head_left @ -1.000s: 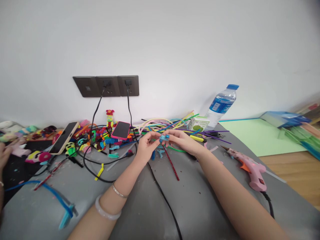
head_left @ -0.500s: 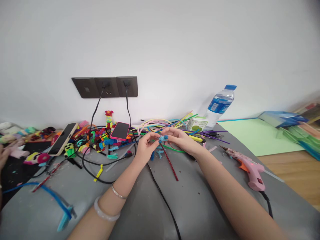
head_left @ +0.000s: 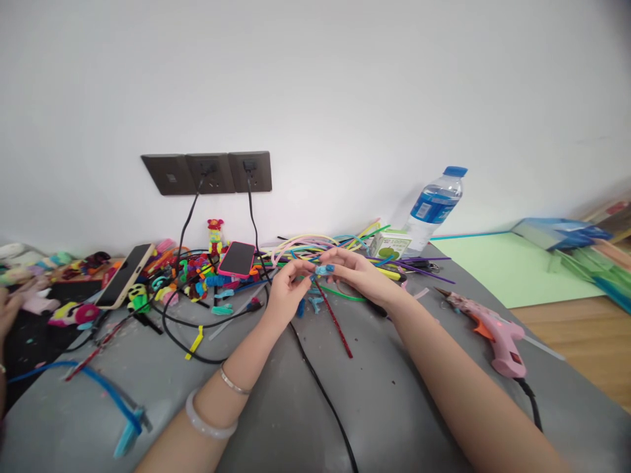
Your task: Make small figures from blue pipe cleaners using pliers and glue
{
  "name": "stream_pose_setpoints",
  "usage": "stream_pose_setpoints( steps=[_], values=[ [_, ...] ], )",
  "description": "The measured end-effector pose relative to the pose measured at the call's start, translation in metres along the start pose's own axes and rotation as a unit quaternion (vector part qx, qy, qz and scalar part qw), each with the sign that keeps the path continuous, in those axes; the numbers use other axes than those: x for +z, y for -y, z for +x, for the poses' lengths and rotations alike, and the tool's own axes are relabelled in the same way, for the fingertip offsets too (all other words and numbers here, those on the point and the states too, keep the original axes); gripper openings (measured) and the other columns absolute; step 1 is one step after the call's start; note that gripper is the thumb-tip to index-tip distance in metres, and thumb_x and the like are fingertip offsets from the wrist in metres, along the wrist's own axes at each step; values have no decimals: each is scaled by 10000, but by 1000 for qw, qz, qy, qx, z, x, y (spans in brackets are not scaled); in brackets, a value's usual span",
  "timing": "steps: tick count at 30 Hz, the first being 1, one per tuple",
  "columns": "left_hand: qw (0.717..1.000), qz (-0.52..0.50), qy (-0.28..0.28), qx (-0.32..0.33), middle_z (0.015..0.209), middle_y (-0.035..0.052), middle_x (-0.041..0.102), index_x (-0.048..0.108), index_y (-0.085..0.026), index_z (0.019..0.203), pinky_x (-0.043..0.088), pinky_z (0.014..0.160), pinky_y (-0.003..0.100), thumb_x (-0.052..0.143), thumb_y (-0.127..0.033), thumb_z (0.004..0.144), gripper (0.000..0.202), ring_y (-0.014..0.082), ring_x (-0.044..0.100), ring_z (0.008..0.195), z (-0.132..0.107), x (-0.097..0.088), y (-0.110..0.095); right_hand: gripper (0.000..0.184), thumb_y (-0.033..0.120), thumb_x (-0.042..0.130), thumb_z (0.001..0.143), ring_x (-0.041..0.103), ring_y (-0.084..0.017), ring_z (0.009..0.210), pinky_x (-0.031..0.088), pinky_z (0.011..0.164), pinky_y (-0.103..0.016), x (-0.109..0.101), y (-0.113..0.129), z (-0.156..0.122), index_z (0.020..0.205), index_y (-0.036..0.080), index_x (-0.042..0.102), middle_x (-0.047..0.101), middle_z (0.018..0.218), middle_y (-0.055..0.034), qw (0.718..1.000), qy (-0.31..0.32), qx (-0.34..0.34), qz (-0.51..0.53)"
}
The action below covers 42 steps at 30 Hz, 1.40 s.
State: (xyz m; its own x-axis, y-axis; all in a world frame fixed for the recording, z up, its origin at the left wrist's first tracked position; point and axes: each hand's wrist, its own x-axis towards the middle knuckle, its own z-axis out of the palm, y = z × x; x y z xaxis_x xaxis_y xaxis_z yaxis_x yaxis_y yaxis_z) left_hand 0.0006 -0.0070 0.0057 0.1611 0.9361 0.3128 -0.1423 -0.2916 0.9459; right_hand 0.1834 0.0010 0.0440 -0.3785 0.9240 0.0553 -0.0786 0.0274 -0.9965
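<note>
Grey tabletop (head_left: 286,401); blue piece (head_left: 322,270) held roughly sideways

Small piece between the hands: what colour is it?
The piece is light blue, best seen in the head view.

A pale wall (head_left: 345,98) rises behind a gray table (head_left: 283,420).

Tabletop (head_left: 276,420) looked smooth; bottle (head_left: 436,207) was clear glossy plastic; glue gun (head_left: 501,334), plastic; red stem (head_left: 336,322), glittery; held blue piece (head_left: 322,270), fuzzy; thin bangle (head_left: 233,383), shiny metal.
</note>
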Motion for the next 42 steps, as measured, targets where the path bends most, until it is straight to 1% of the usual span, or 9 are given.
stream_pose_setpoints(
  steps=[9,17,21,24,27,30,32,37,42],
  values=[
    [993,7,-118,5,928,61,687,627,-182,911,487,582,195,599,-232,806,120,139,640,787,2,-7,0,270,406,767,730,590,-119,686,460,627,-241,-31,5,0,918,233,680,662,824,-1,988,-112,-11,110],
    [989,-7,-145,35,854,35,666,618,-188,901,468,576,197,587,-255,849,91,110,602,689,2,-12,-10,209,331,741,690,531,-88,552,424,535,-213,-43,-6,11,775,218,586,638,699,36,952,-247,8,180],
    [996,18,-71,52,765,23,652,607,-183,936,479,597,216,533,-282,900,128,113,594,644,-3,-7,-13,229,339,732,687,529,-86,534,415,516,-214,-36,-12,14,813,222,580,628,689,45,954,-235,36,182],
    [995,83,22,58,712,15,646,599,-182,940,483,612,221,469,-251,929,147,120,605,638,-13,2,-16,235,354,733,693,524,-86,541,399,511,-216,-26,-17,16,832,221,598,620,691,41,960,-226,31,163],
    [968,197,131,79,689,2,654,616,-193,949,470,624,221,452,-185,914,168,119,608,624,-24,11,-20,229,359,733,710,524,-98,563,399,531,-235,-19,-21,17,846,223,609,629,716,27,965,-224,20,138],
    [926,276,210,148,797,14,707,634,-208,951,479,693,235,455,-122,868,215,131,641,693,-33,19,-23,226,372,724,729,536,-124,594,421,557,-267,-18,-24,17,875,231,623,644,767,6,971,-212,15,113],
    [911,292,230,177,824,25,722,641,-204,960,485,709,237,462,-118,861,222,144,657,734,-38,24,-24,236,383,737,720,552,-136,625,441,568,-272,-20,-24,16,871,233,634,652,794,-5,973,-202,20,110],
    [888,296,300,186,663,-3,681,652,-193,947,487,703,225,455,-91,850,243,138,626,665,-44,33,-22,251,381,766,709,582,-123,686,474,608,-240,-27,-22,14,872,223,659,672,856,-17,979,-163,48,115],
    [882,312,308,173,682,-9,699,654,-202,929,494,725,223,474,-76,832,240,138,626,677,-43,33,-18,227,356,741,749,597,-119,709,474,621,-228,-37,-24,15,896,213,643,649,792,-7,986,-99,67,115]
  ],
)
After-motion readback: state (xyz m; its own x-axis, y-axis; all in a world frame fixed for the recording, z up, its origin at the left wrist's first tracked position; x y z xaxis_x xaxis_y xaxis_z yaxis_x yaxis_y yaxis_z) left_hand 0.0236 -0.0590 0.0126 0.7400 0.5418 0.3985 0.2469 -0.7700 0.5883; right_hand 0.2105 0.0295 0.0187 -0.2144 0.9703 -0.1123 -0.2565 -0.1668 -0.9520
